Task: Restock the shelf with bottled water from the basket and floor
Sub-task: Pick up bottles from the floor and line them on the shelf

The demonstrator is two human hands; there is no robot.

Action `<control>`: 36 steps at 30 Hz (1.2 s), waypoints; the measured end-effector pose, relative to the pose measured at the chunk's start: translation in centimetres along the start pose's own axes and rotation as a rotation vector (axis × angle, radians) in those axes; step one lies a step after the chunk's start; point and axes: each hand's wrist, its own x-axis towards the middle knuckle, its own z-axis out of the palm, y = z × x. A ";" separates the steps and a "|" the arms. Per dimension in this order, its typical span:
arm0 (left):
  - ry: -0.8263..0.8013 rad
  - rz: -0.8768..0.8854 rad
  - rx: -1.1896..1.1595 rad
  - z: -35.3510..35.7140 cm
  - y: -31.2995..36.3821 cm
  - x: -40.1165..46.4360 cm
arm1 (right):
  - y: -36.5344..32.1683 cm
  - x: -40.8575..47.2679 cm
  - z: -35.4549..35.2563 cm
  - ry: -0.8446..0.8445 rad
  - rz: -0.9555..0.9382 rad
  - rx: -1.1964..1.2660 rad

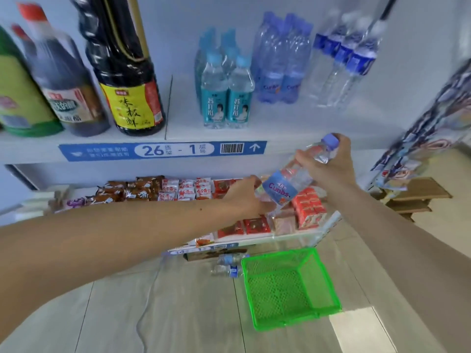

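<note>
— Holding a water bottle point(295, 178) tilted below the shelf edge point(163, 151), a person works at aisle marker 26-1. How are the hands placed?

— The right hand point(328, 164) has its fingers curled round the neck, just under the blue cap; the left hand point(248, 193) grips the base. The bottle hangs below and to the right of the shelf's blue label strip, in front of the snack tier beneath.

— How much restocking looks done?

— Judging by the scene, most of it. The green basket point(290, 284), on the floor below the shelf, appears empty. Rows of matching blue-tinted bottles point(283, 62) stand on the shelf already, between teal-labelled bottles point(226, 95) and clear ones with dark blue labels point(346, 62).

— What remains?

— This bottle, plus what look like two floor bottles point(229, 266) lying on their sides just left of the basket, near the shelf's foot.

— Anything in the way?

— Open shelf space shows in front of the blue row. The sauce bottles point(125, 67) stand well left, behind a thin divider point(168, 108). Red snack packets point(254, 225) on the lower tier sit just beneath the hands, and hanging packets crowd the shelf's right end.
</note>
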 end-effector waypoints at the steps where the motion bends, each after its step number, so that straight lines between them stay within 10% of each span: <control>1: 0.011 0.009 -0.024 -0.3 0.9 -0.1 | -1.4 0.3 -0.6 -0.023 -0.025 -0.011; 22: 0.489 -0.022 0.190 -4.2 9.0 17.2 | -12.6 20.5 2.8 -0.432 -0.663 -0.196; 36: 0.636 -0.103 0.146 -2.6 7.7 22.3 | -10.3 26.1 6.8 -0.505 -0.711 -0.156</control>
